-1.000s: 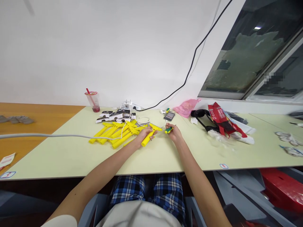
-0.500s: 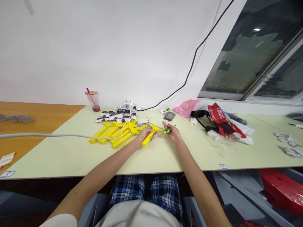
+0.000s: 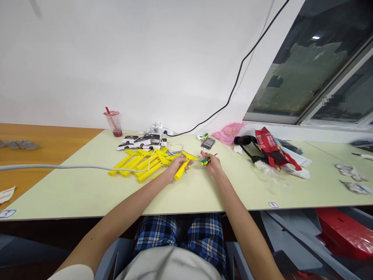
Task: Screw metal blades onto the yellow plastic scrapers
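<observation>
Head view: yellow scraper [image 3: 183, 169], blade end up-right

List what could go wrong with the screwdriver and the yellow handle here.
The small green-and-yellow screwdriver in the right hand sits close to the left hand and the yellow plastic handle it grips, so a slip might jab fingers. The white cable lying over the pile of yellow handles could snag if one is pulled out.

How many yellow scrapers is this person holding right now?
1: the yellow plastic scraper in the left hand, beside the pile of yellow scrapers. The right hand holds a green-handled screwdriver instead.
</observation>
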Demonstrator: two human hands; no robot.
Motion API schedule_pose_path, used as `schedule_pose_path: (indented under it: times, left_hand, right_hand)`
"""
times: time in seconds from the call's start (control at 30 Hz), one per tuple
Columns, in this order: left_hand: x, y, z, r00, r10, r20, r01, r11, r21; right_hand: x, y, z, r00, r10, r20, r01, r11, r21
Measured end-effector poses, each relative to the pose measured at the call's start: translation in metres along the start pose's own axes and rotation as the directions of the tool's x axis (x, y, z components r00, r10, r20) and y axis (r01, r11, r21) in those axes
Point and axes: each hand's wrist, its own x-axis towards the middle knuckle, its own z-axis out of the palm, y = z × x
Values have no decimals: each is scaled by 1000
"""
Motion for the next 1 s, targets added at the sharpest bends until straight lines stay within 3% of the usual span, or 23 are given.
schedule_pose_path:
  times: [0.33,0.5,0.63,0.77,0.83,1.0]
  left_hand:
    - [0,2,2,998,46,31,-44,998,-52]
    - [2,0,0,999,46,18,-45,997,-57]
    - [4,-1,-4,998,67,2,-66,994,-81]
    - [8,-2,-7,998,57,13,-55,996,-77]
    - [10,-3,-7,998,62,24,-60,995,-76]
    - [12,-5,-7,996,82,33,-79,993,-93]
  right_hand:
    - [-15,-1,9,1000,-1,29,1,1000,5]
    - [-14,-3,7,996,28,87,-10,979,-202]
    - [-12,-12,3,974,154,165,-83,923,-375]
    - [-5,-35,-2,931,302,206,-130,800,-586]
    - [0,-48,-2,918,331,219,-90,711,-697]
    - [7,-67,10,883,352,312,213,291,-933]
